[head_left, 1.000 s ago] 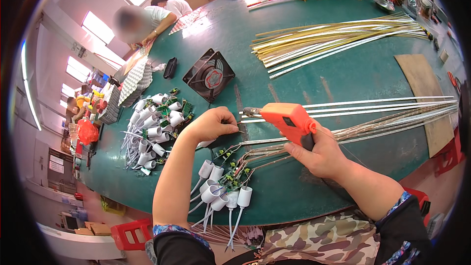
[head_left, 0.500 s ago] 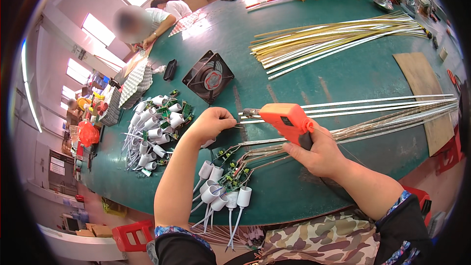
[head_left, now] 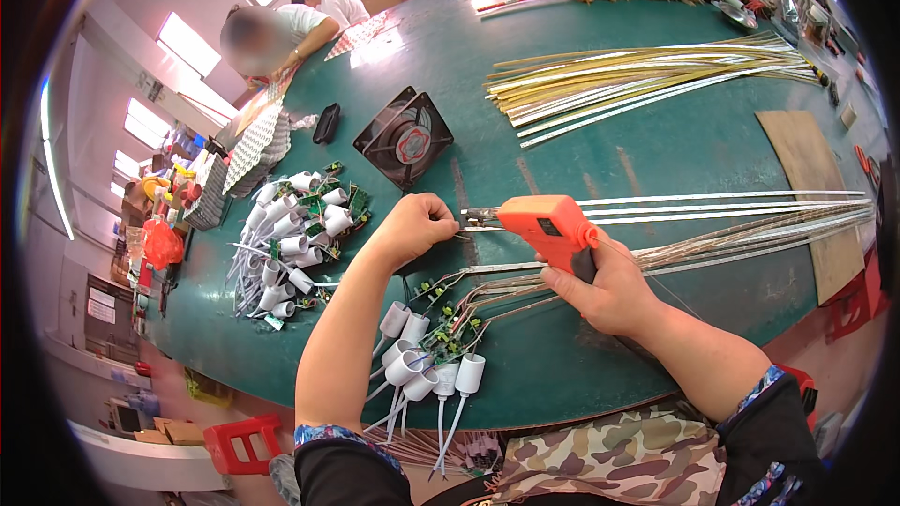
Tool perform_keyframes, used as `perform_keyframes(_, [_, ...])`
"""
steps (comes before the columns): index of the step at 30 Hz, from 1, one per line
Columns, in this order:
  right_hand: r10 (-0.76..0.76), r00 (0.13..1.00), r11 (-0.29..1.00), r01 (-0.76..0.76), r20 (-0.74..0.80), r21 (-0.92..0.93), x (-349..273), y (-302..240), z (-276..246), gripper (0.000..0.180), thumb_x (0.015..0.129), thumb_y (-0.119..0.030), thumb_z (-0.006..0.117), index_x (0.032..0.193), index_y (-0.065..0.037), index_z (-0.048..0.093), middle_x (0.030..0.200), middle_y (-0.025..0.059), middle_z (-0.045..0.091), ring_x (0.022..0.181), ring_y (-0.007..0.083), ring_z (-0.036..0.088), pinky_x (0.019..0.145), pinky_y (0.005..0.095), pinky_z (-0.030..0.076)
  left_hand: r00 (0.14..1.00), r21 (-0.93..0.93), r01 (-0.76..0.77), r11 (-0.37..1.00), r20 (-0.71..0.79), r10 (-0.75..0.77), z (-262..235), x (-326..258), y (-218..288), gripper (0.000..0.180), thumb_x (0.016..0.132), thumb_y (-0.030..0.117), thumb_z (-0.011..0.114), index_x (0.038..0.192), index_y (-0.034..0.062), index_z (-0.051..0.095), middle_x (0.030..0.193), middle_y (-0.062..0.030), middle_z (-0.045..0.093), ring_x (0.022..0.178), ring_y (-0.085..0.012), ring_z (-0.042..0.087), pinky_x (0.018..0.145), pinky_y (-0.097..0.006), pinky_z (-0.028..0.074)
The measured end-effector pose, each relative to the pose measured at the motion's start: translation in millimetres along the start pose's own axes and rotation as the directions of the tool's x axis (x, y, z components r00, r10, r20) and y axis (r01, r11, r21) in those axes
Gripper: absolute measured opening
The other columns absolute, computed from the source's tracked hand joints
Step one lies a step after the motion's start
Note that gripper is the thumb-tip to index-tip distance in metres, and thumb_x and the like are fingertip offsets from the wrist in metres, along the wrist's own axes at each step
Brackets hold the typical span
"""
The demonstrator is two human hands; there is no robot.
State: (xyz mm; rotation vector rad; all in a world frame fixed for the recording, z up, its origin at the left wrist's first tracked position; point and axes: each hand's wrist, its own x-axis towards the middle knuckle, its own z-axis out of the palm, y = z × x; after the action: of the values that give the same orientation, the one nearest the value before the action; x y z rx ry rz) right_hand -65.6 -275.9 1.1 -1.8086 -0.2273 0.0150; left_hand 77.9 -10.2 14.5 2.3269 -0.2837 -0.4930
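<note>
While the orange soldering gun [head_left: 544, 222] is clamped in the right hand [head_left: 611, 289] above the green desk [head_left: 562, 365], its metal tip points toward the left hand [head_left: 410, 232], whose thumb and fingers are pinched together, their contents too small to tell. White strips [head_left: 712, 198] extend rightward past the gun. Beyond the left hand is a black fan [head_left: 405, 138]; farther left, white sockets [head_left: 294, 245] lie heaped.

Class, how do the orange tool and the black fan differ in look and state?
The orange tool is gun-shaped; the black fan is squarish. The orange tool is gripped in the right hand; the black fan rests on the green table. Both combine dark and reddish parts.
</note>
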Motion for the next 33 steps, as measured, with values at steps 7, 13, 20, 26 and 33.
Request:
perform_keyframes(7, [-0.006,1.0,1.0,0.006,0.012,-0.029,1.8,1.2,2.6,0.056,0.091,-0.032,0.068,0.135,-0.004,0.049,0.121,0.0208,0.062,0.111,0.0397,0.059,0.095,0.0439,0.046,1.0,0.001,-0.014,1.0,0.01,0.014,0.0,2.4,-2.9,0.014,0.079,0.012,0.073,0.077,0.0008,0.065,0.071,0.0016,0.057,0.068,-0.0079,0.049,0.061,-0.027,0.042])
perform_keyframes(13, [0.029,0.999,0.998,-0.027,0.027,-0.055,1.8,-2.3,2.6,0.056,0.091,-0.032,0.068,0.135,-0.003,0.049,0.12,0.0217,0.062,0.109,0.04,0.06,0.094,0.0438,0.047,1.0,-0.007,0.008,1.0,0.017,-0.008,1.2,3.5,-1.9,0.014,0.079,0.011,0.073,0.076,-0.0003,0.065,0.069,0.0006,0.058,0.067,-0.0087,0.05,0.061,-0.027,0.043])
perform_keyframes(20, [0.0,1.0,1.0,0.0,-0.031,-0.019,-1.2,-2.0,2.0,0.054,0.09,-0.03,0.069,0.132,-0.003,0.051,0.113,0.0199,0.065,0.103,0.0358,0.063,0.09,0.0414,0.048,0.999,0.023,0.043,0.999,0.019,-0.044,0.5,4.0,0.5,0.014,0.078,0.011,0.073,0.076,-0.0006,0.065,0.07,-0.0006,0.06,0.067,-0.0092,0.052,0.062,-0.028,0.044])
perform_keyframes(26, [0.01,0.998,0.996,-0.004,-0.059,0.089,-1.7,0.7,-1.6,0.051,0.09,-0.03,0.07,0.13,-0.003,0.053,0.109,0.0174,0.065,0.1,0.0329,0.063,0.089,0.0399,0.048,0.998,0.033,0.06,0.998,0.017,-0.061,0.3,3.0,1.4,0.013,0.078,0.01,0.073,0.076,0.0,0.066,0.069,-0.0003,0.06,0.067,-0.0091,0.052,0.061,-0.027,0.043])
perform_keyframes(33, [-0.057,0.995,0.996,0.062,-0.078,0.061,-2.1,3.6,-2.4,0.052,0.09,-0.031,0.069,0.132,-0.004,0.052,0.112,0.0172,0.065,0.102,0.0335,0.062,0.09,0.0403,0.048,0.998,0.02,0.054,0.998,0.021,-0.054,1.0,6.3,-2.0,0.013,0.077,0.011,0.073,0.076,0.0004,0.065,0.069,0.0005,0.059,0.066,-0.0086,0.051,0.06,-0.027,0.043])
